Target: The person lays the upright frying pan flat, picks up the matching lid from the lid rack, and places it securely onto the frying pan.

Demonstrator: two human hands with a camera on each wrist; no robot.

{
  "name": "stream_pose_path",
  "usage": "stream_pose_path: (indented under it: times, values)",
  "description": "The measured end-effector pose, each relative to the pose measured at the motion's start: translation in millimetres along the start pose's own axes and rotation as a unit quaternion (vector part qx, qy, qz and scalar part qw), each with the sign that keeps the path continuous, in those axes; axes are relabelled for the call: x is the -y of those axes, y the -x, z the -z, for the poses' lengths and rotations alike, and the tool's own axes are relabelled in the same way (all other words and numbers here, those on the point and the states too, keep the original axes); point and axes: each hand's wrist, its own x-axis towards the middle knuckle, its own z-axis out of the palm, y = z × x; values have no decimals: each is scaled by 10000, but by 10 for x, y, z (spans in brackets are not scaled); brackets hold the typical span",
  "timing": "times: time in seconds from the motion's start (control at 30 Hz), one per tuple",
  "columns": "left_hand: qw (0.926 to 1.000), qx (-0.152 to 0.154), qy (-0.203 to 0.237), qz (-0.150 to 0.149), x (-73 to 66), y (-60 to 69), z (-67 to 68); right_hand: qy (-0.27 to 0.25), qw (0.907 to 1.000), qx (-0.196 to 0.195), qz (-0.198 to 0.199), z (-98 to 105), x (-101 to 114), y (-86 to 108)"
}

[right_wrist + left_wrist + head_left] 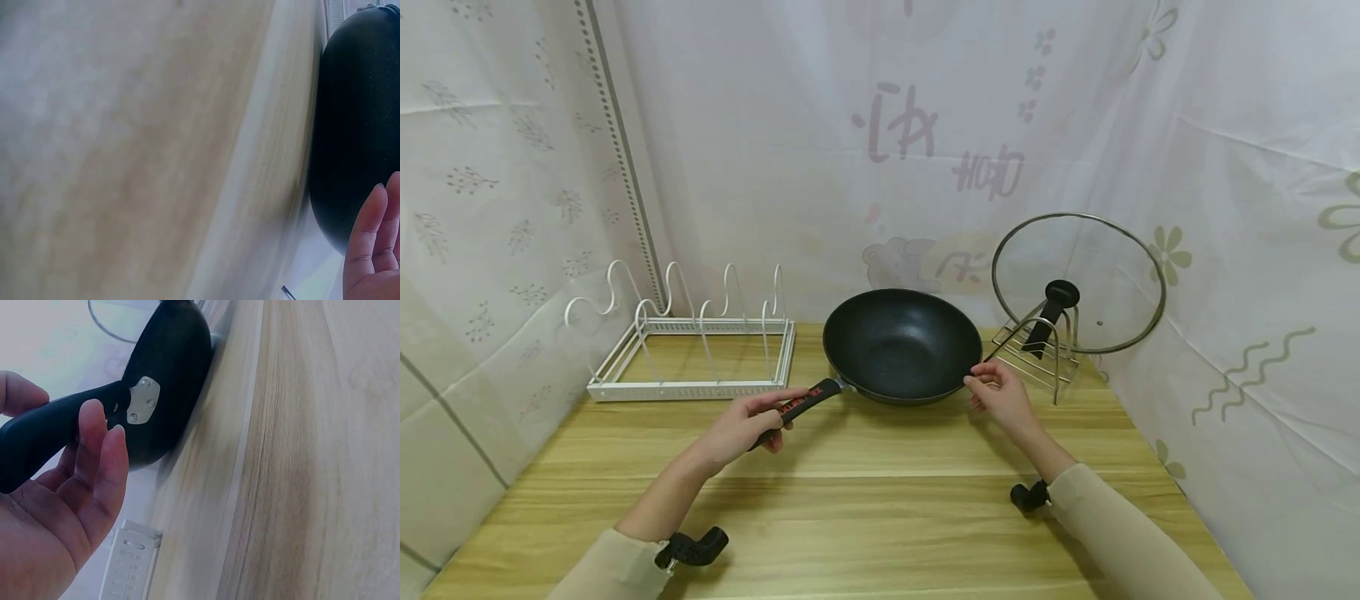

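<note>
Fingers (92,428) curled, left hand (747,431) grips wok handle (810,402); right hand (1002,398) touches rim (902,399).

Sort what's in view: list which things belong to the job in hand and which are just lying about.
Job in hand:
round black wok
red-lettered black handle, held by the left hand
right hand, at the rim

Apparently just lying about:
white metal rack
round clear-glass lid
silver wire stand

Soft light faintly glosses the wok (902,346), and the right wrist view blurs.
</note>
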Motion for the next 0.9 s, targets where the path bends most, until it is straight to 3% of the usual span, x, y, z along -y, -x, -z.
stream_pose_path:
  times: [0.9]
  values:
    - [9997,-235,-61,67,6,-27,132,15,9999,108,-34,-55,70,85]
